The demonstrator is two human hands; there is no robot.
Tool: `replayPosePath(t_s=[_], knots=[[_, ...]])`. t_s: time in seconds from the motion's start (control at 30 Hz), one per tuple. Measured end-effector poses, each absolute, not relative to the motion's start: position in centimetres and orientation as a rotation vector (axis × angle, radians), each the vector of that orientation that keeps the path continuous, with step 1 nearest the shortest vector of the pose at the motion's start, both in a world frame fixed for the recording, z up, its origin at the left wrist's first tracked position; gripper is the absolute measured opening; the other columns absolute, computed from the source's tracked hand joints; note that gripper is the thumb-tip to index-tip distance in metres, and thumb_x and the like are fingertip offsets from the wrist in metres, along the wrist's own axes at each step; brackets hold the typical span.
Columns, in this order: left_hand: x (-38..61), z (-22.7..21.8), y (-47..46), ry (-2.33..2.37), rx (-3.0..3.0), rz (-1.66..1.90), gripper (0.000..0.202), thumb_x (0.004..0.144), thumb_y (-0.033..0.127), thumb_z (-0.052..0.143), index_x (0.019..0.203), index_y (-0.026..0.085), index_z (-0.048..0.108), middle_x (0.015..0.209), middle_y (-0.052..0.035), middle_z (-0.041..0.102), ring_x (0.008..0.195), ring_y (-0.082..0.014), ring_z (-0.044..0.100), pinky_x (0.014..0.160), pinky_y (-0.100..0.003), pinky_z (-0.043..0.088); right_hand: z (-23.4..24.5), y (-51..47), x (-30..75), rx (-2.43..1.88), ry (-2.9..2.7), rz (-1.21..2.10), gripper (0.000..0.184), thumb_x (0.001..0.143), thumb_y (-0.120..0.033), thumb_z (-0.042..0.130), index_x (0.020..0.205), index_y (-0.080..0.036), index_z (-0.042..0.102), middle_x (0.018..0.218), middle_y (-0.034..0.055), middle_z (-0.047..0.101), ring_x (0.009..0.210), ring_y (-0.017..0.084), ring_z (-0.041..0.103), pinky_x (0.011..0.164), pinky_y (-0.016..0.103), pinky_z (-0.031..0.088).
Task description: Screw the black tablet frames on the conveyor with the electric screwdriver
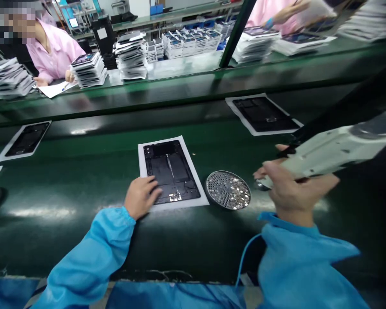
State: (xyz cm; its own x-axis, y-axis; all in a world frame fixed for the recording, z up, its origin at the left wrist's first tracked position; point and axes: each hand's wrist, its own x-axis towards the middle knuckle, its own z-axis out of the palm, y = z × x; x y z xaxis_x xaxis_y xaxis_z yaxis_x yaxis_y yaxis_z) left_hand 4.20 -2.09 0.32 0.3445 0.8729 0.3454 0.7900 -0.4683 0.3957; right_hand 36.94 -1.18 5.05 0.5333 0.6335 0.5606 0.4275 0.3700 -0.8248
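A black tablet back panel (170, 169) lies on a white sheet (188, 150) on the dark green conveyor belt (83, 189). My left hand (142, 196) rests on the panel's near left corner, fingers curled down on it. My right hand (287, 186) is wrapped round the grip of a pale grey electric screwdriver (334, 148), whose tip sits just right of a round metal screw dish (228, 189). The dish lies on the belt right of the panel. Both my sleeves are blue.
More black panels on white sheets lie on the belt at far right (263, 113) and far left (27, 139). Across the belt, a person in pink (51, 49) writes beside stacks of trays (88, 68). A green post (236, 32) rises behind.
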Motion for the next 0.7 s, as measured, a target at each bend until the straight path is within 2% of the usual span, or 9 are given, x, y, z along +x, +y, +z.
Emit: replayPosePath(t_s=[0.07,0.13,0.2,0.3,0.47,0.57,0.7], knots=[[3.0,1.2,-1.6,1.888,2.118,0.810,0.037,0.091,0.048,0.052,0.096,0.018,0.073,0.088,-0.0095,0.074,0.079,-0.0216,0.069,0.072,-0.032,0.052,4.4,-1.2,39.3,-1.280,-1.084,0.155,0.041,0.059,-0.048,0.084,0.083,-0.020,0.064,0.053,0.0020,0.056,0.042,0.019,0.053,0.047,0.038,0.046],[2.5,2.1,-1.3,2.095,1.905,0.652,0.040,0.083,0.057,0.059,0.080,0.019,0.072,0.067,-0.0056,0.070,0.060,-0.0197,0.064,0.054,-0.027,0.043,3.7,-1.1,40.7,-1.340,-1.067,0.095,0.041,0.053,-0.049,0.088,0.071,-0.021,0.063,0.049,0.0030,0.055,0.040,0.019,0.052,0.047,0.039,0.046],[2.6,2.5,-1.3,2.096,1.832,0.467,0.042,0.075,0.060,0.065,0.062,0.020,0.067,0.056,-0.0032,0.064,0.051,-0.0179,0.058,0.046,-0.025,0.032,3.2,-0.9,41.3,-1.403,-1.041,0.051,0.043,0.049,-0.053,0.087,0.060,-0.023,0.059,0.046,0.0042,0.053,0.041,0.020,0.052,0.049,0.040,0.047],[3.1,2.2,-1.4,1.892,1.741,0.420,0.040,0.073,0.052,0.066,0.052,0.019,0.060,0.048,0.0002,0.056,0.045,-0.0127,0.048,0.044,-0.023,0.024,2.8,-0.5,41.4,-1.453,-1.019,0.078,0.041,0.053,-0.055,0.084,0.061,-0.024,0.059,0.048,0.0050,0.055,0.045,0.021,0.054,0.051,0.040,0.048],[3.1,0.6,-0.1,1.701,1.325,1.000,0.034,0.061,0.038,0.071,0.048,0.017,0.047,0.044,0.0050,0.044,0.044,-0.0069,0.037,0.045,-0.019,0.026,2.1,0.3,41.5,-1.464,-0.997,0.114,0.045,0.056,-0.060,0.081,0.069,-0.021,0.062,0.054,0.0050,0.059,0.052,0.023,0.059,0.055,0.037,0.049],[3.5,0.2,1.9,1.691,1.241,1.205,0.034,0.061,0.043,0.069,0.059,0.018,0.046,0.051,0.0052,0.047,0.048,-0.0076,0.044,0.049,-0.018,0.034,1.3,0.8,41.8,-1.517,-1.020,0.062,0.053,0.057,-0.069,0.076,0.067,-0.019,0.061,0.054,0.0043,0.059,0.051,0.021,0.058,0.053,0.034,0.047],[4.4,0.2,5.9,1.647,1.202,1.351,0.045,0.054,0.048,0.072,0.078,0.020,0.046,0.060,0.0039,0.056,0.053,-0.0102,0.053,0.053,-0.021,0.043,0.6,1.6,41.8,-1.516,-1.115,-0.126,0.060,0.066,-0.078,0.064,0.064,-0.018,0.058,0.051,0.0022,0.056,0.042,0.016,0.051,0.042,0.028,0.038]])
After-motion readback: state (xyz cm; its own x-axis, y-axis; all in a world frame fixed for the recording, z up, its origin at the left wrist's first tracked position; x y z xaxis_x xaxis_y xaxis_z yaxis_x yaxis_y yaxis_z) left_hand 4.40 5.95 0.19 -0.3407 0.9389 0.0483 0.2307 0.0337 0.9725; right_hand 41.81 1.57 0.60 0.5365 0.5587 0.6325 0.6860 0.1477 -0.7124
